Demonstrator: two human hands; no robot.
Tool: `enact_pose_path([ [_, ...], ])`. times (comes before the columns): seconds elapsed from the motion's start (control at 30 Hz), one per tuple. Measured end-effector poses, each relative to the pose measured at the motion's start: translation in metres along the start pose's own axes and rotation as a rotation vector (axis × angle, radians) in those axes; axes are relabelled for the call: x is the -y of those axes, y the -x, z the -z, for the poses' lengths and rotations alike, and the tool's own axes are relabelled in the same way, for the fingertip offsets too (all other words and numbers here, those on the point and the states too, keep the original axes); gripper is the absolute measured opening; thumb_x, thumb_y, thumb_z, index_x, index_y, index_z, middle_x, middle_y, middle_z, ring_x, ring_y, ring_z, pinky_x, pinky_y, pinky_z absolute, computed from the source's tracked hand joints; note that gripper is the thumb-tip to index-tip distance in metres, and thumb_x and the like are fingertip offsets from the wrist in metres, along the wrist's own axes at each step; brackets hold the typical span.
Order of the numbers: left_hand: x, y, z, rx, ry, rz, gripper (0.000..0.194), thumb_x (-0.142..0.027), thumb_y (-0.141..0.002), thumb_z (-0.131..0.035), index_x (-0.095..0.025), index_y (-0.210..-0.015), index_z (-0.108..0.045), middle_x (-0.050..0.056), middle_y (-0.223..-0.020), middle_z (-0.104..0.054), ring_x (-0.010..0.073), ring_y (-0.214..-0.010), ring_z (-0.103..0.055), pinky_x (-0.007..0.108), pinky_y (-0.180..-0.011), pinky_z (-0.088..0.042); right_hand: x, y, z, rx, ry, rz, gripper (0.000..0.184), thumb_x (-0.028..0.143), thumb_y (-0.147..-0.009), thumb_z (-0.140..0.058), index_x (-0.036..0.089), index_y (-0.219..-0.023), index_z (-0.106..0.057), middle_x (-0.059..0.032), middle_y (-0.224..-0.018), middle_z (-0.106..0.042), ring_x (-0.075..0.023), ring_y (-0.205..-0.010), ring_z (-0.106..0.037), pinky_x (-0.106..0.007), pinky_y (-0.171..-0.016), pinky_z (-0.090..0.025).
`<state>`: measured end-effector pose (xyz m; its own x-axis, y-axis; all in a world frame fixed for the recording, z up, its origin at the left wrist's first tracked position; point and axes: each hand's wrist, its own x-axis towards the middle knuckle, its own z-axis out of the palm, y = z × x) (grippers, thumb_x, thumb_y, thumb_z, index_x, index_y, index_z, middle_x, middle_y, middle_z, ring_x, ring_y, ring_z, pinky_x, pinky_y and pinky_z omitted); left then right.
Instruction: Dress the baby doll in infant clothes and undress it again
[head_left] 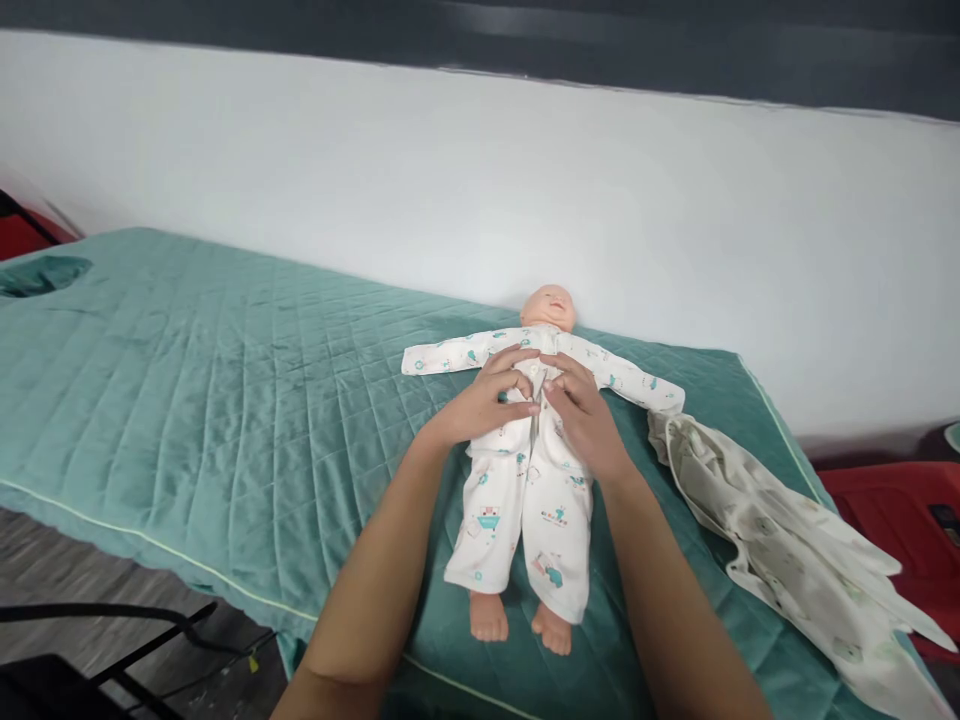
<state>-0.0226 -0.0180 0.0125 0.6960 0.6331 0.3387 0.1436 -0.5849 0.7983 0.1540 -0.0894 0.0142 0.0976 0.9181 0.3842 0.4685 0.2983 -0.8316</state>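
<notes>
A baby doll (549,307) lies on its back on the green quilted cover, head toward the wall and bare feet toward me. It wears white printed trousers (489,515) and a white long-sleeved shirt (441,356) with small teal prints. Both sleeves are spread out sideways. Over the chest, my left hand (501,393) pinches one front edge of the shirt between thumb and fingers. My right hand (582,405) is closed on the opposite front edge, close beside it. Below my hands the shirt front hangs apart in a narrow gap. My fingers partly hide the fastening.
The green quilted cover (247,400) spreads over a bed against a white wall (420,180). A crumpled white printed baby garment (787,560) lies at the right, near the doll's sleeve. Red chairs (892,510) stand beyond the right edge. A black metal frame (112,660) is at lower left.
</notes>
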Motion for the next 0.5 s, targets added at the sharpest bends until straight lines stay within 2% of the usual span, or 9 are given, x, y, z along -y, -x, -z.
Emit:
enact_pose_path([
  [0.07, 0.003, 0.000, 0.002, -0.103, 0.138, 0.045, 0.024, -0.042, -0.085, -0.067, -0.020, -0.080, -0.059, 0.008, -0.148, -0.050, 0.0257, -0.143, -0.038, 0.046, -0.118, -0.029, -0.008, -0.001, 0.003, -0.127, -0.169, -0.104, 0.028, 0.046, -0.093, -0.050, 0.024, -0.085, -0.066, -0.0042, -0.129, -0.065, -0.0253, -0.124, -0.055, -0.046, -0.108, -0.041],
  [0.13, 0.009, -0.001, 0.003, -0.332, 0.293, 0.119, 0.024, -0.043, -0.087, -0.062, -0.020, -0.081, -0.056, 0.009, -0.140, -0.057, 0.0246, -0.132, -0.051, 0.044, -0.112, -0.038, -0.020, -0.003, 0.009, -0.302, -0.271, -0.213, 0.035, 0.050, -0.090, -0.049, 0.022, -0.099, -0.068, -0.0061, -0.116, -0.069, -0.0250, -0.109, -0.062, -0.043, -0.096, -0.048],
  [0.2, 0.016, -0.003, 0.002, -0.565, 0.381, 0.215, 0.024, -0.044, -0.088, -0.058, -0.020, -0.089, -0.057, 0.008, -0.134, -0.060, 0.0232, -0.120, -0.058, 0.042, -0.103, -0.046, -0.033, -0.006, 0.014, -0.447, -0.279, -0.292, 0.038, 0.053, -0.087, -0.052, 0.020, -0.097, -0.067, -0.0049, -0.097, -0.069, -0.0230, -0.093, -0.064, -0.040, -0.087, -0.050],
  [0.23, 0.019, -0.003, 0.001, -0.636, 0.375, 0.272, 0.025, -0.045, -0.087, -0.058, -0.021, -0.095, -0.058, 0.008, -0.131, -0.061, 0.0227, -0.115, -0.060, 0.041, -0.099, -0.048, -0.039, -0.008, 0.016, -0.483, -0.265, -0.309, 0.035, 0.053, -0.085, -0.056, 0.020, -0.093, -0.065, -0.0032, -0.090, -0.067, -0.0212, -0.086, -0.063, -0.039, -0.083, -0.050],
  [0.27, 0.022, -0.004, 0.000, -0.664, 0.337, 0.331, 0.029, -0.045, -0.085, -0.061, -0.022, -0.102, -0.059, 0.008, -0.128, -0.062, 0.0224, -0.111, -0.061, 0.040, -0.097, -0.049, -0.043, -0.009, 0.017, -0.486, -0.242, -0.307, 0.032, 0.051, -0.082, -0.061, 0.021, -0.090, -0.063, -0.0014, -0.086, -0.064, -0.0193, -0.081, -0.061, -0.037, -0.081, -0.050],
  [0.33, 0.027, -0.005, -0.001, -0.606, 0.197, 0.419, 0.036, -0.042, -0.080, -0.066, -0.022, -0.110, -0.061, 0.006, -0.120, -0.065, 0.0219, -0.105, -0.061, 0.038, -0.095, -0.048, -0.047, -0.012, 0.018, -0.436, -0.171, -0.255, 0.029, 0.046, -0.076, -0.069, 0.022, -0.089, -0.060, 0.0007, -0.085, -0.061, -0.0169, -0.079, -0.058, -0.036, -0.082, -0.048],
  [0.43, 0.038, -0.005, 0.003, -0.510, -0.030, 0.449, 0.024, -0.035, -0.082, -0.063, -0.021, -0.101, -0.066, 0.003, -0.105, -0.069, 0.0210, -0.097, -0.061, 0.037, -0.094, -0.047, -0.051, -0.013, 0.025, -0.320, -0.060, -0.177, 0.029, 0.039, -0.073, -0.071, 0.022, -0.094, -0.061, 0.0019, -0.081, -0.058, -0.0166, -0.079, -0.057, -0.036, -0.086, -0.047],
  [0.5, 0.049, -0.003, 0.011, -0.595, -0.171, 0.477, 0.018, -0.031, -0.084, -0.059, -0.021, -0.097, -0.066, 0.003, -0.099, -0.070, 0.0213, -0.095, -0.062, 0.036, -0.094, -0.047, -0.057, -0.013, 0.037, -0.369, 0.050, -0.195, 0.025, 0.036, -0.073, -0.066, 0.022, -0.093, -0.062, 0.0017, -0.075, -0.057, -0.0180, -0.076, -0.056, -0.038, -0.085, -0.047],
])
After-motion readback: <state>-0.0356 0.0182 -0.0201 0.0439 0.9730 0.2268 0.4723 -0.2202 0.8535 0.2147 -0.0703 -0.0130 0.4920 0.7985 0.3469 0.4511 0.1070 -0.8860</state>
